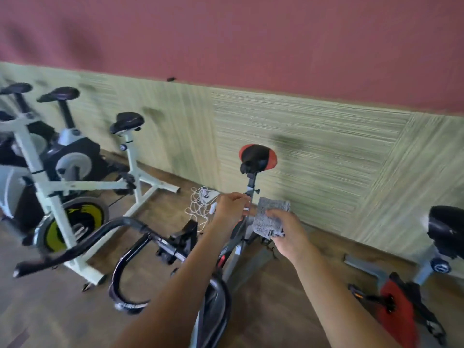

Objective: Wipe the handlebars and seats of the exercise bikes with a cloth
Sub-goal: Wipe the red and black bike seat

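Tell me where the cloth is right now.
Head view, just right of centre: the grey cloth is gripped in the right hand, below the red-and-black seat and beside the left hand.

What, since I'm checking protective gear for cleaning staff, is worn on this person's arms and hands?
Nothing that shows. The left forearm and right forearm are bare, no sleeve in view. The left hand and right hand have no gloves; no watch, ring or band shows, though the picture is blurred.
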Action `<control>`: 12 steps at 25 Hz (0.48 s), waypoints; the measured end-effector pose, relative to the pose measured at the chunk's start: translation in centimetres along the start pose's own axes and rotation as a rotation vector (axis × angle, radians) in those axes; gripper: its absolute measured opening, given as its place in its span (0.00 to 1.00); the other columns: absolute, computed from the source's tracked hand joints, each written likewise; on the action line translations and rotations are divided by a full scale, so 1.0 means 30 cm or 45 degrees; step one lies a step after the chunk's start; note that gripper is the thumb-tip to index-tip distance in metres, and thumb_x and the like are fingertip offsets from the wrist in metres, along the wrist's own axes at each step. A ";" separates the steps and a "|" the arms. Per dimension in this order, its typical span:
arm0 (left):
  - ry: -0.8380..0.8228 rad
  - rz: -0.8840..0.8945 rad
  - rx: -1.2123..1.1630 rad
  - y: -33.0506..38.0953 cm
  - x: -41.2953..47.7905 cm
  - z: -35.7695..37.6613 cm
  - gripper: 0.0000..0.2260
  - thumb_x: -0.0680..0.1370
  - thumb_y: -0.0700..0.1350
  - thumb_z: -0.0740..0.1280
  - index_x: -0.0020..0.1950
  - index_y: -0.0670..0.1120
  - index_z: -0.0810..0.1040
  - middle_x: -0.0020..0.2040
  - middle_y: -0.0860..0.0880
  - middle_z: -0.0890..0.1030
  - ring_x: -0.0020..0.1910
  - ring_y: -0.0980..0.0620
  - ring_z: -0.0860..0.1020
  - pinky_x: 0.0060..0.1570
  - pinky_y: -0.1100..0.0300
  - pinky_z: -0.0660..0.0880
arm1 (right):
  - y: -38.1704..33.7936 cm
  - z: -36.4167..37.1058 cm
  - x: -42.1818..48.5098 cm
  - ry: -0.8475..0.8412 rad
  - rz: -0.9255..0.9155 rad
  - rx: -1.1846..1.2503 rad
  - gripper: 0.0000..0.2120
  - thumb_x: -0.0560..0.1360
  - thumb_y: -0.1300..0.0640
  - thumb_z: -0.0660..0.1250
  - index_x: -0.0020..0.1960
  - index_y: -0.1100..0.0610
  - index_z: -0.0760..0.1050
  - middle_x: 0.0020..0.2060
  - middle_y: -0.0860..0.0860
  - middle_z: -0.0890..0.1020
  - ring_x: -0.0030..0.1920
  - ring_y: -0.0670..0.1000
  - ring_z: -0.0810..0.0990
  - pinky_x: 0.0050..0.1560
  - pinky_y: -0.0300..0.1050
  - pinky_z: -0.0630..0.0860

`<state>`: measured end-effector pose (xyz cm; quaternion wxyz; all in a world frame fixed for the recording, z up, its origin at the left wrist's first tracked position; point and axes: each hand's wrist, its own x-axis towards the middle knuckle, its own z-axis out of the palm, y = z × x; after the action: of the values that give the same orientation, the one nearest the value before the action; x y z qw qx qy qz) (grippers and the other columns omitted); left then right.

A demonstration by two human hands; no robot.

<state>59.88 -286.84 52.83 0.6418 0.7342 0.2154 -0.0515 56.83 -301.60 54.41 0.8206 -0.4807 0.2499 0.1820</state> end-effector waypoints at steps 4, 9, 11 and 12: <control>-0.092 -0.056 0.074 0.040 0.276 0.070 0.10 0.79 0.38 0.65 0.39 0.47 0.80 0.35 0.48 0.79 0.26 0.54 0.75 0.30 0.60 0.68 | -0.106 0.004 0.246 -0.006 0.036 -0.039 0.07 0.76 0.68 0.69 0.53 0.67 0.75 0.52 0.55 0.78 0.63 0.51 0.71 0.70 0.50 0.65; 0.030 -0.084 0.087 0.027 0.665 0.164 0.09 0.78 0.43 0.65 0.44 0.45 0.84 0.35 0.50 0.80 0.35 0.48 0.74 0.41 0.52 0.72 | -0.188 0.005 0.673 0.017 0.076 -0.114 0.10 0.76 0.65 0.70 0.57 0.63 0.77 0.56 0.54 0.80 0.50 0.45 0.68 0.70 0.43 0.68; 0.166 -0.119 0.088 0.009 0.829 0.215 0.09 0.78 0.44 0.64 0.47 0.46 0.84 0.37 0.49 0.80 0.38 0.48 0.74 0.44 0.53 0.72 | -0.226 0.025 0.874 0.001 0.051 -0.179 0.07 0.80 0.64 0.66 0.58 0.63 0.76 0.52 0.50 0.81 0.47 0.43 0.77 0.53 0.37 0.73; 0.245 -0.141 0.102 0.006 0.893 0.235 0.09 0.79 0.44 0.63 0.50 0.46 0.84 0.42 0.48 0.82 0.42 0.48 0.76 0.49 0.52 0.74 | -0.237 0.038 0.966 0.011 0.068 -0.196 0.07 0.80 0.62 0.66 0.57 0.62 0.77 0.52 0.50 0.82 0.44 0.42 0.78 0.47 0.37 0.73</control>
<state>85.53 -286.96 42.37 0.5847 0.7477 0.3139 -0.0247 84.37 -302.27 42.89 0.7750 -0.5364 0.2513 0.2203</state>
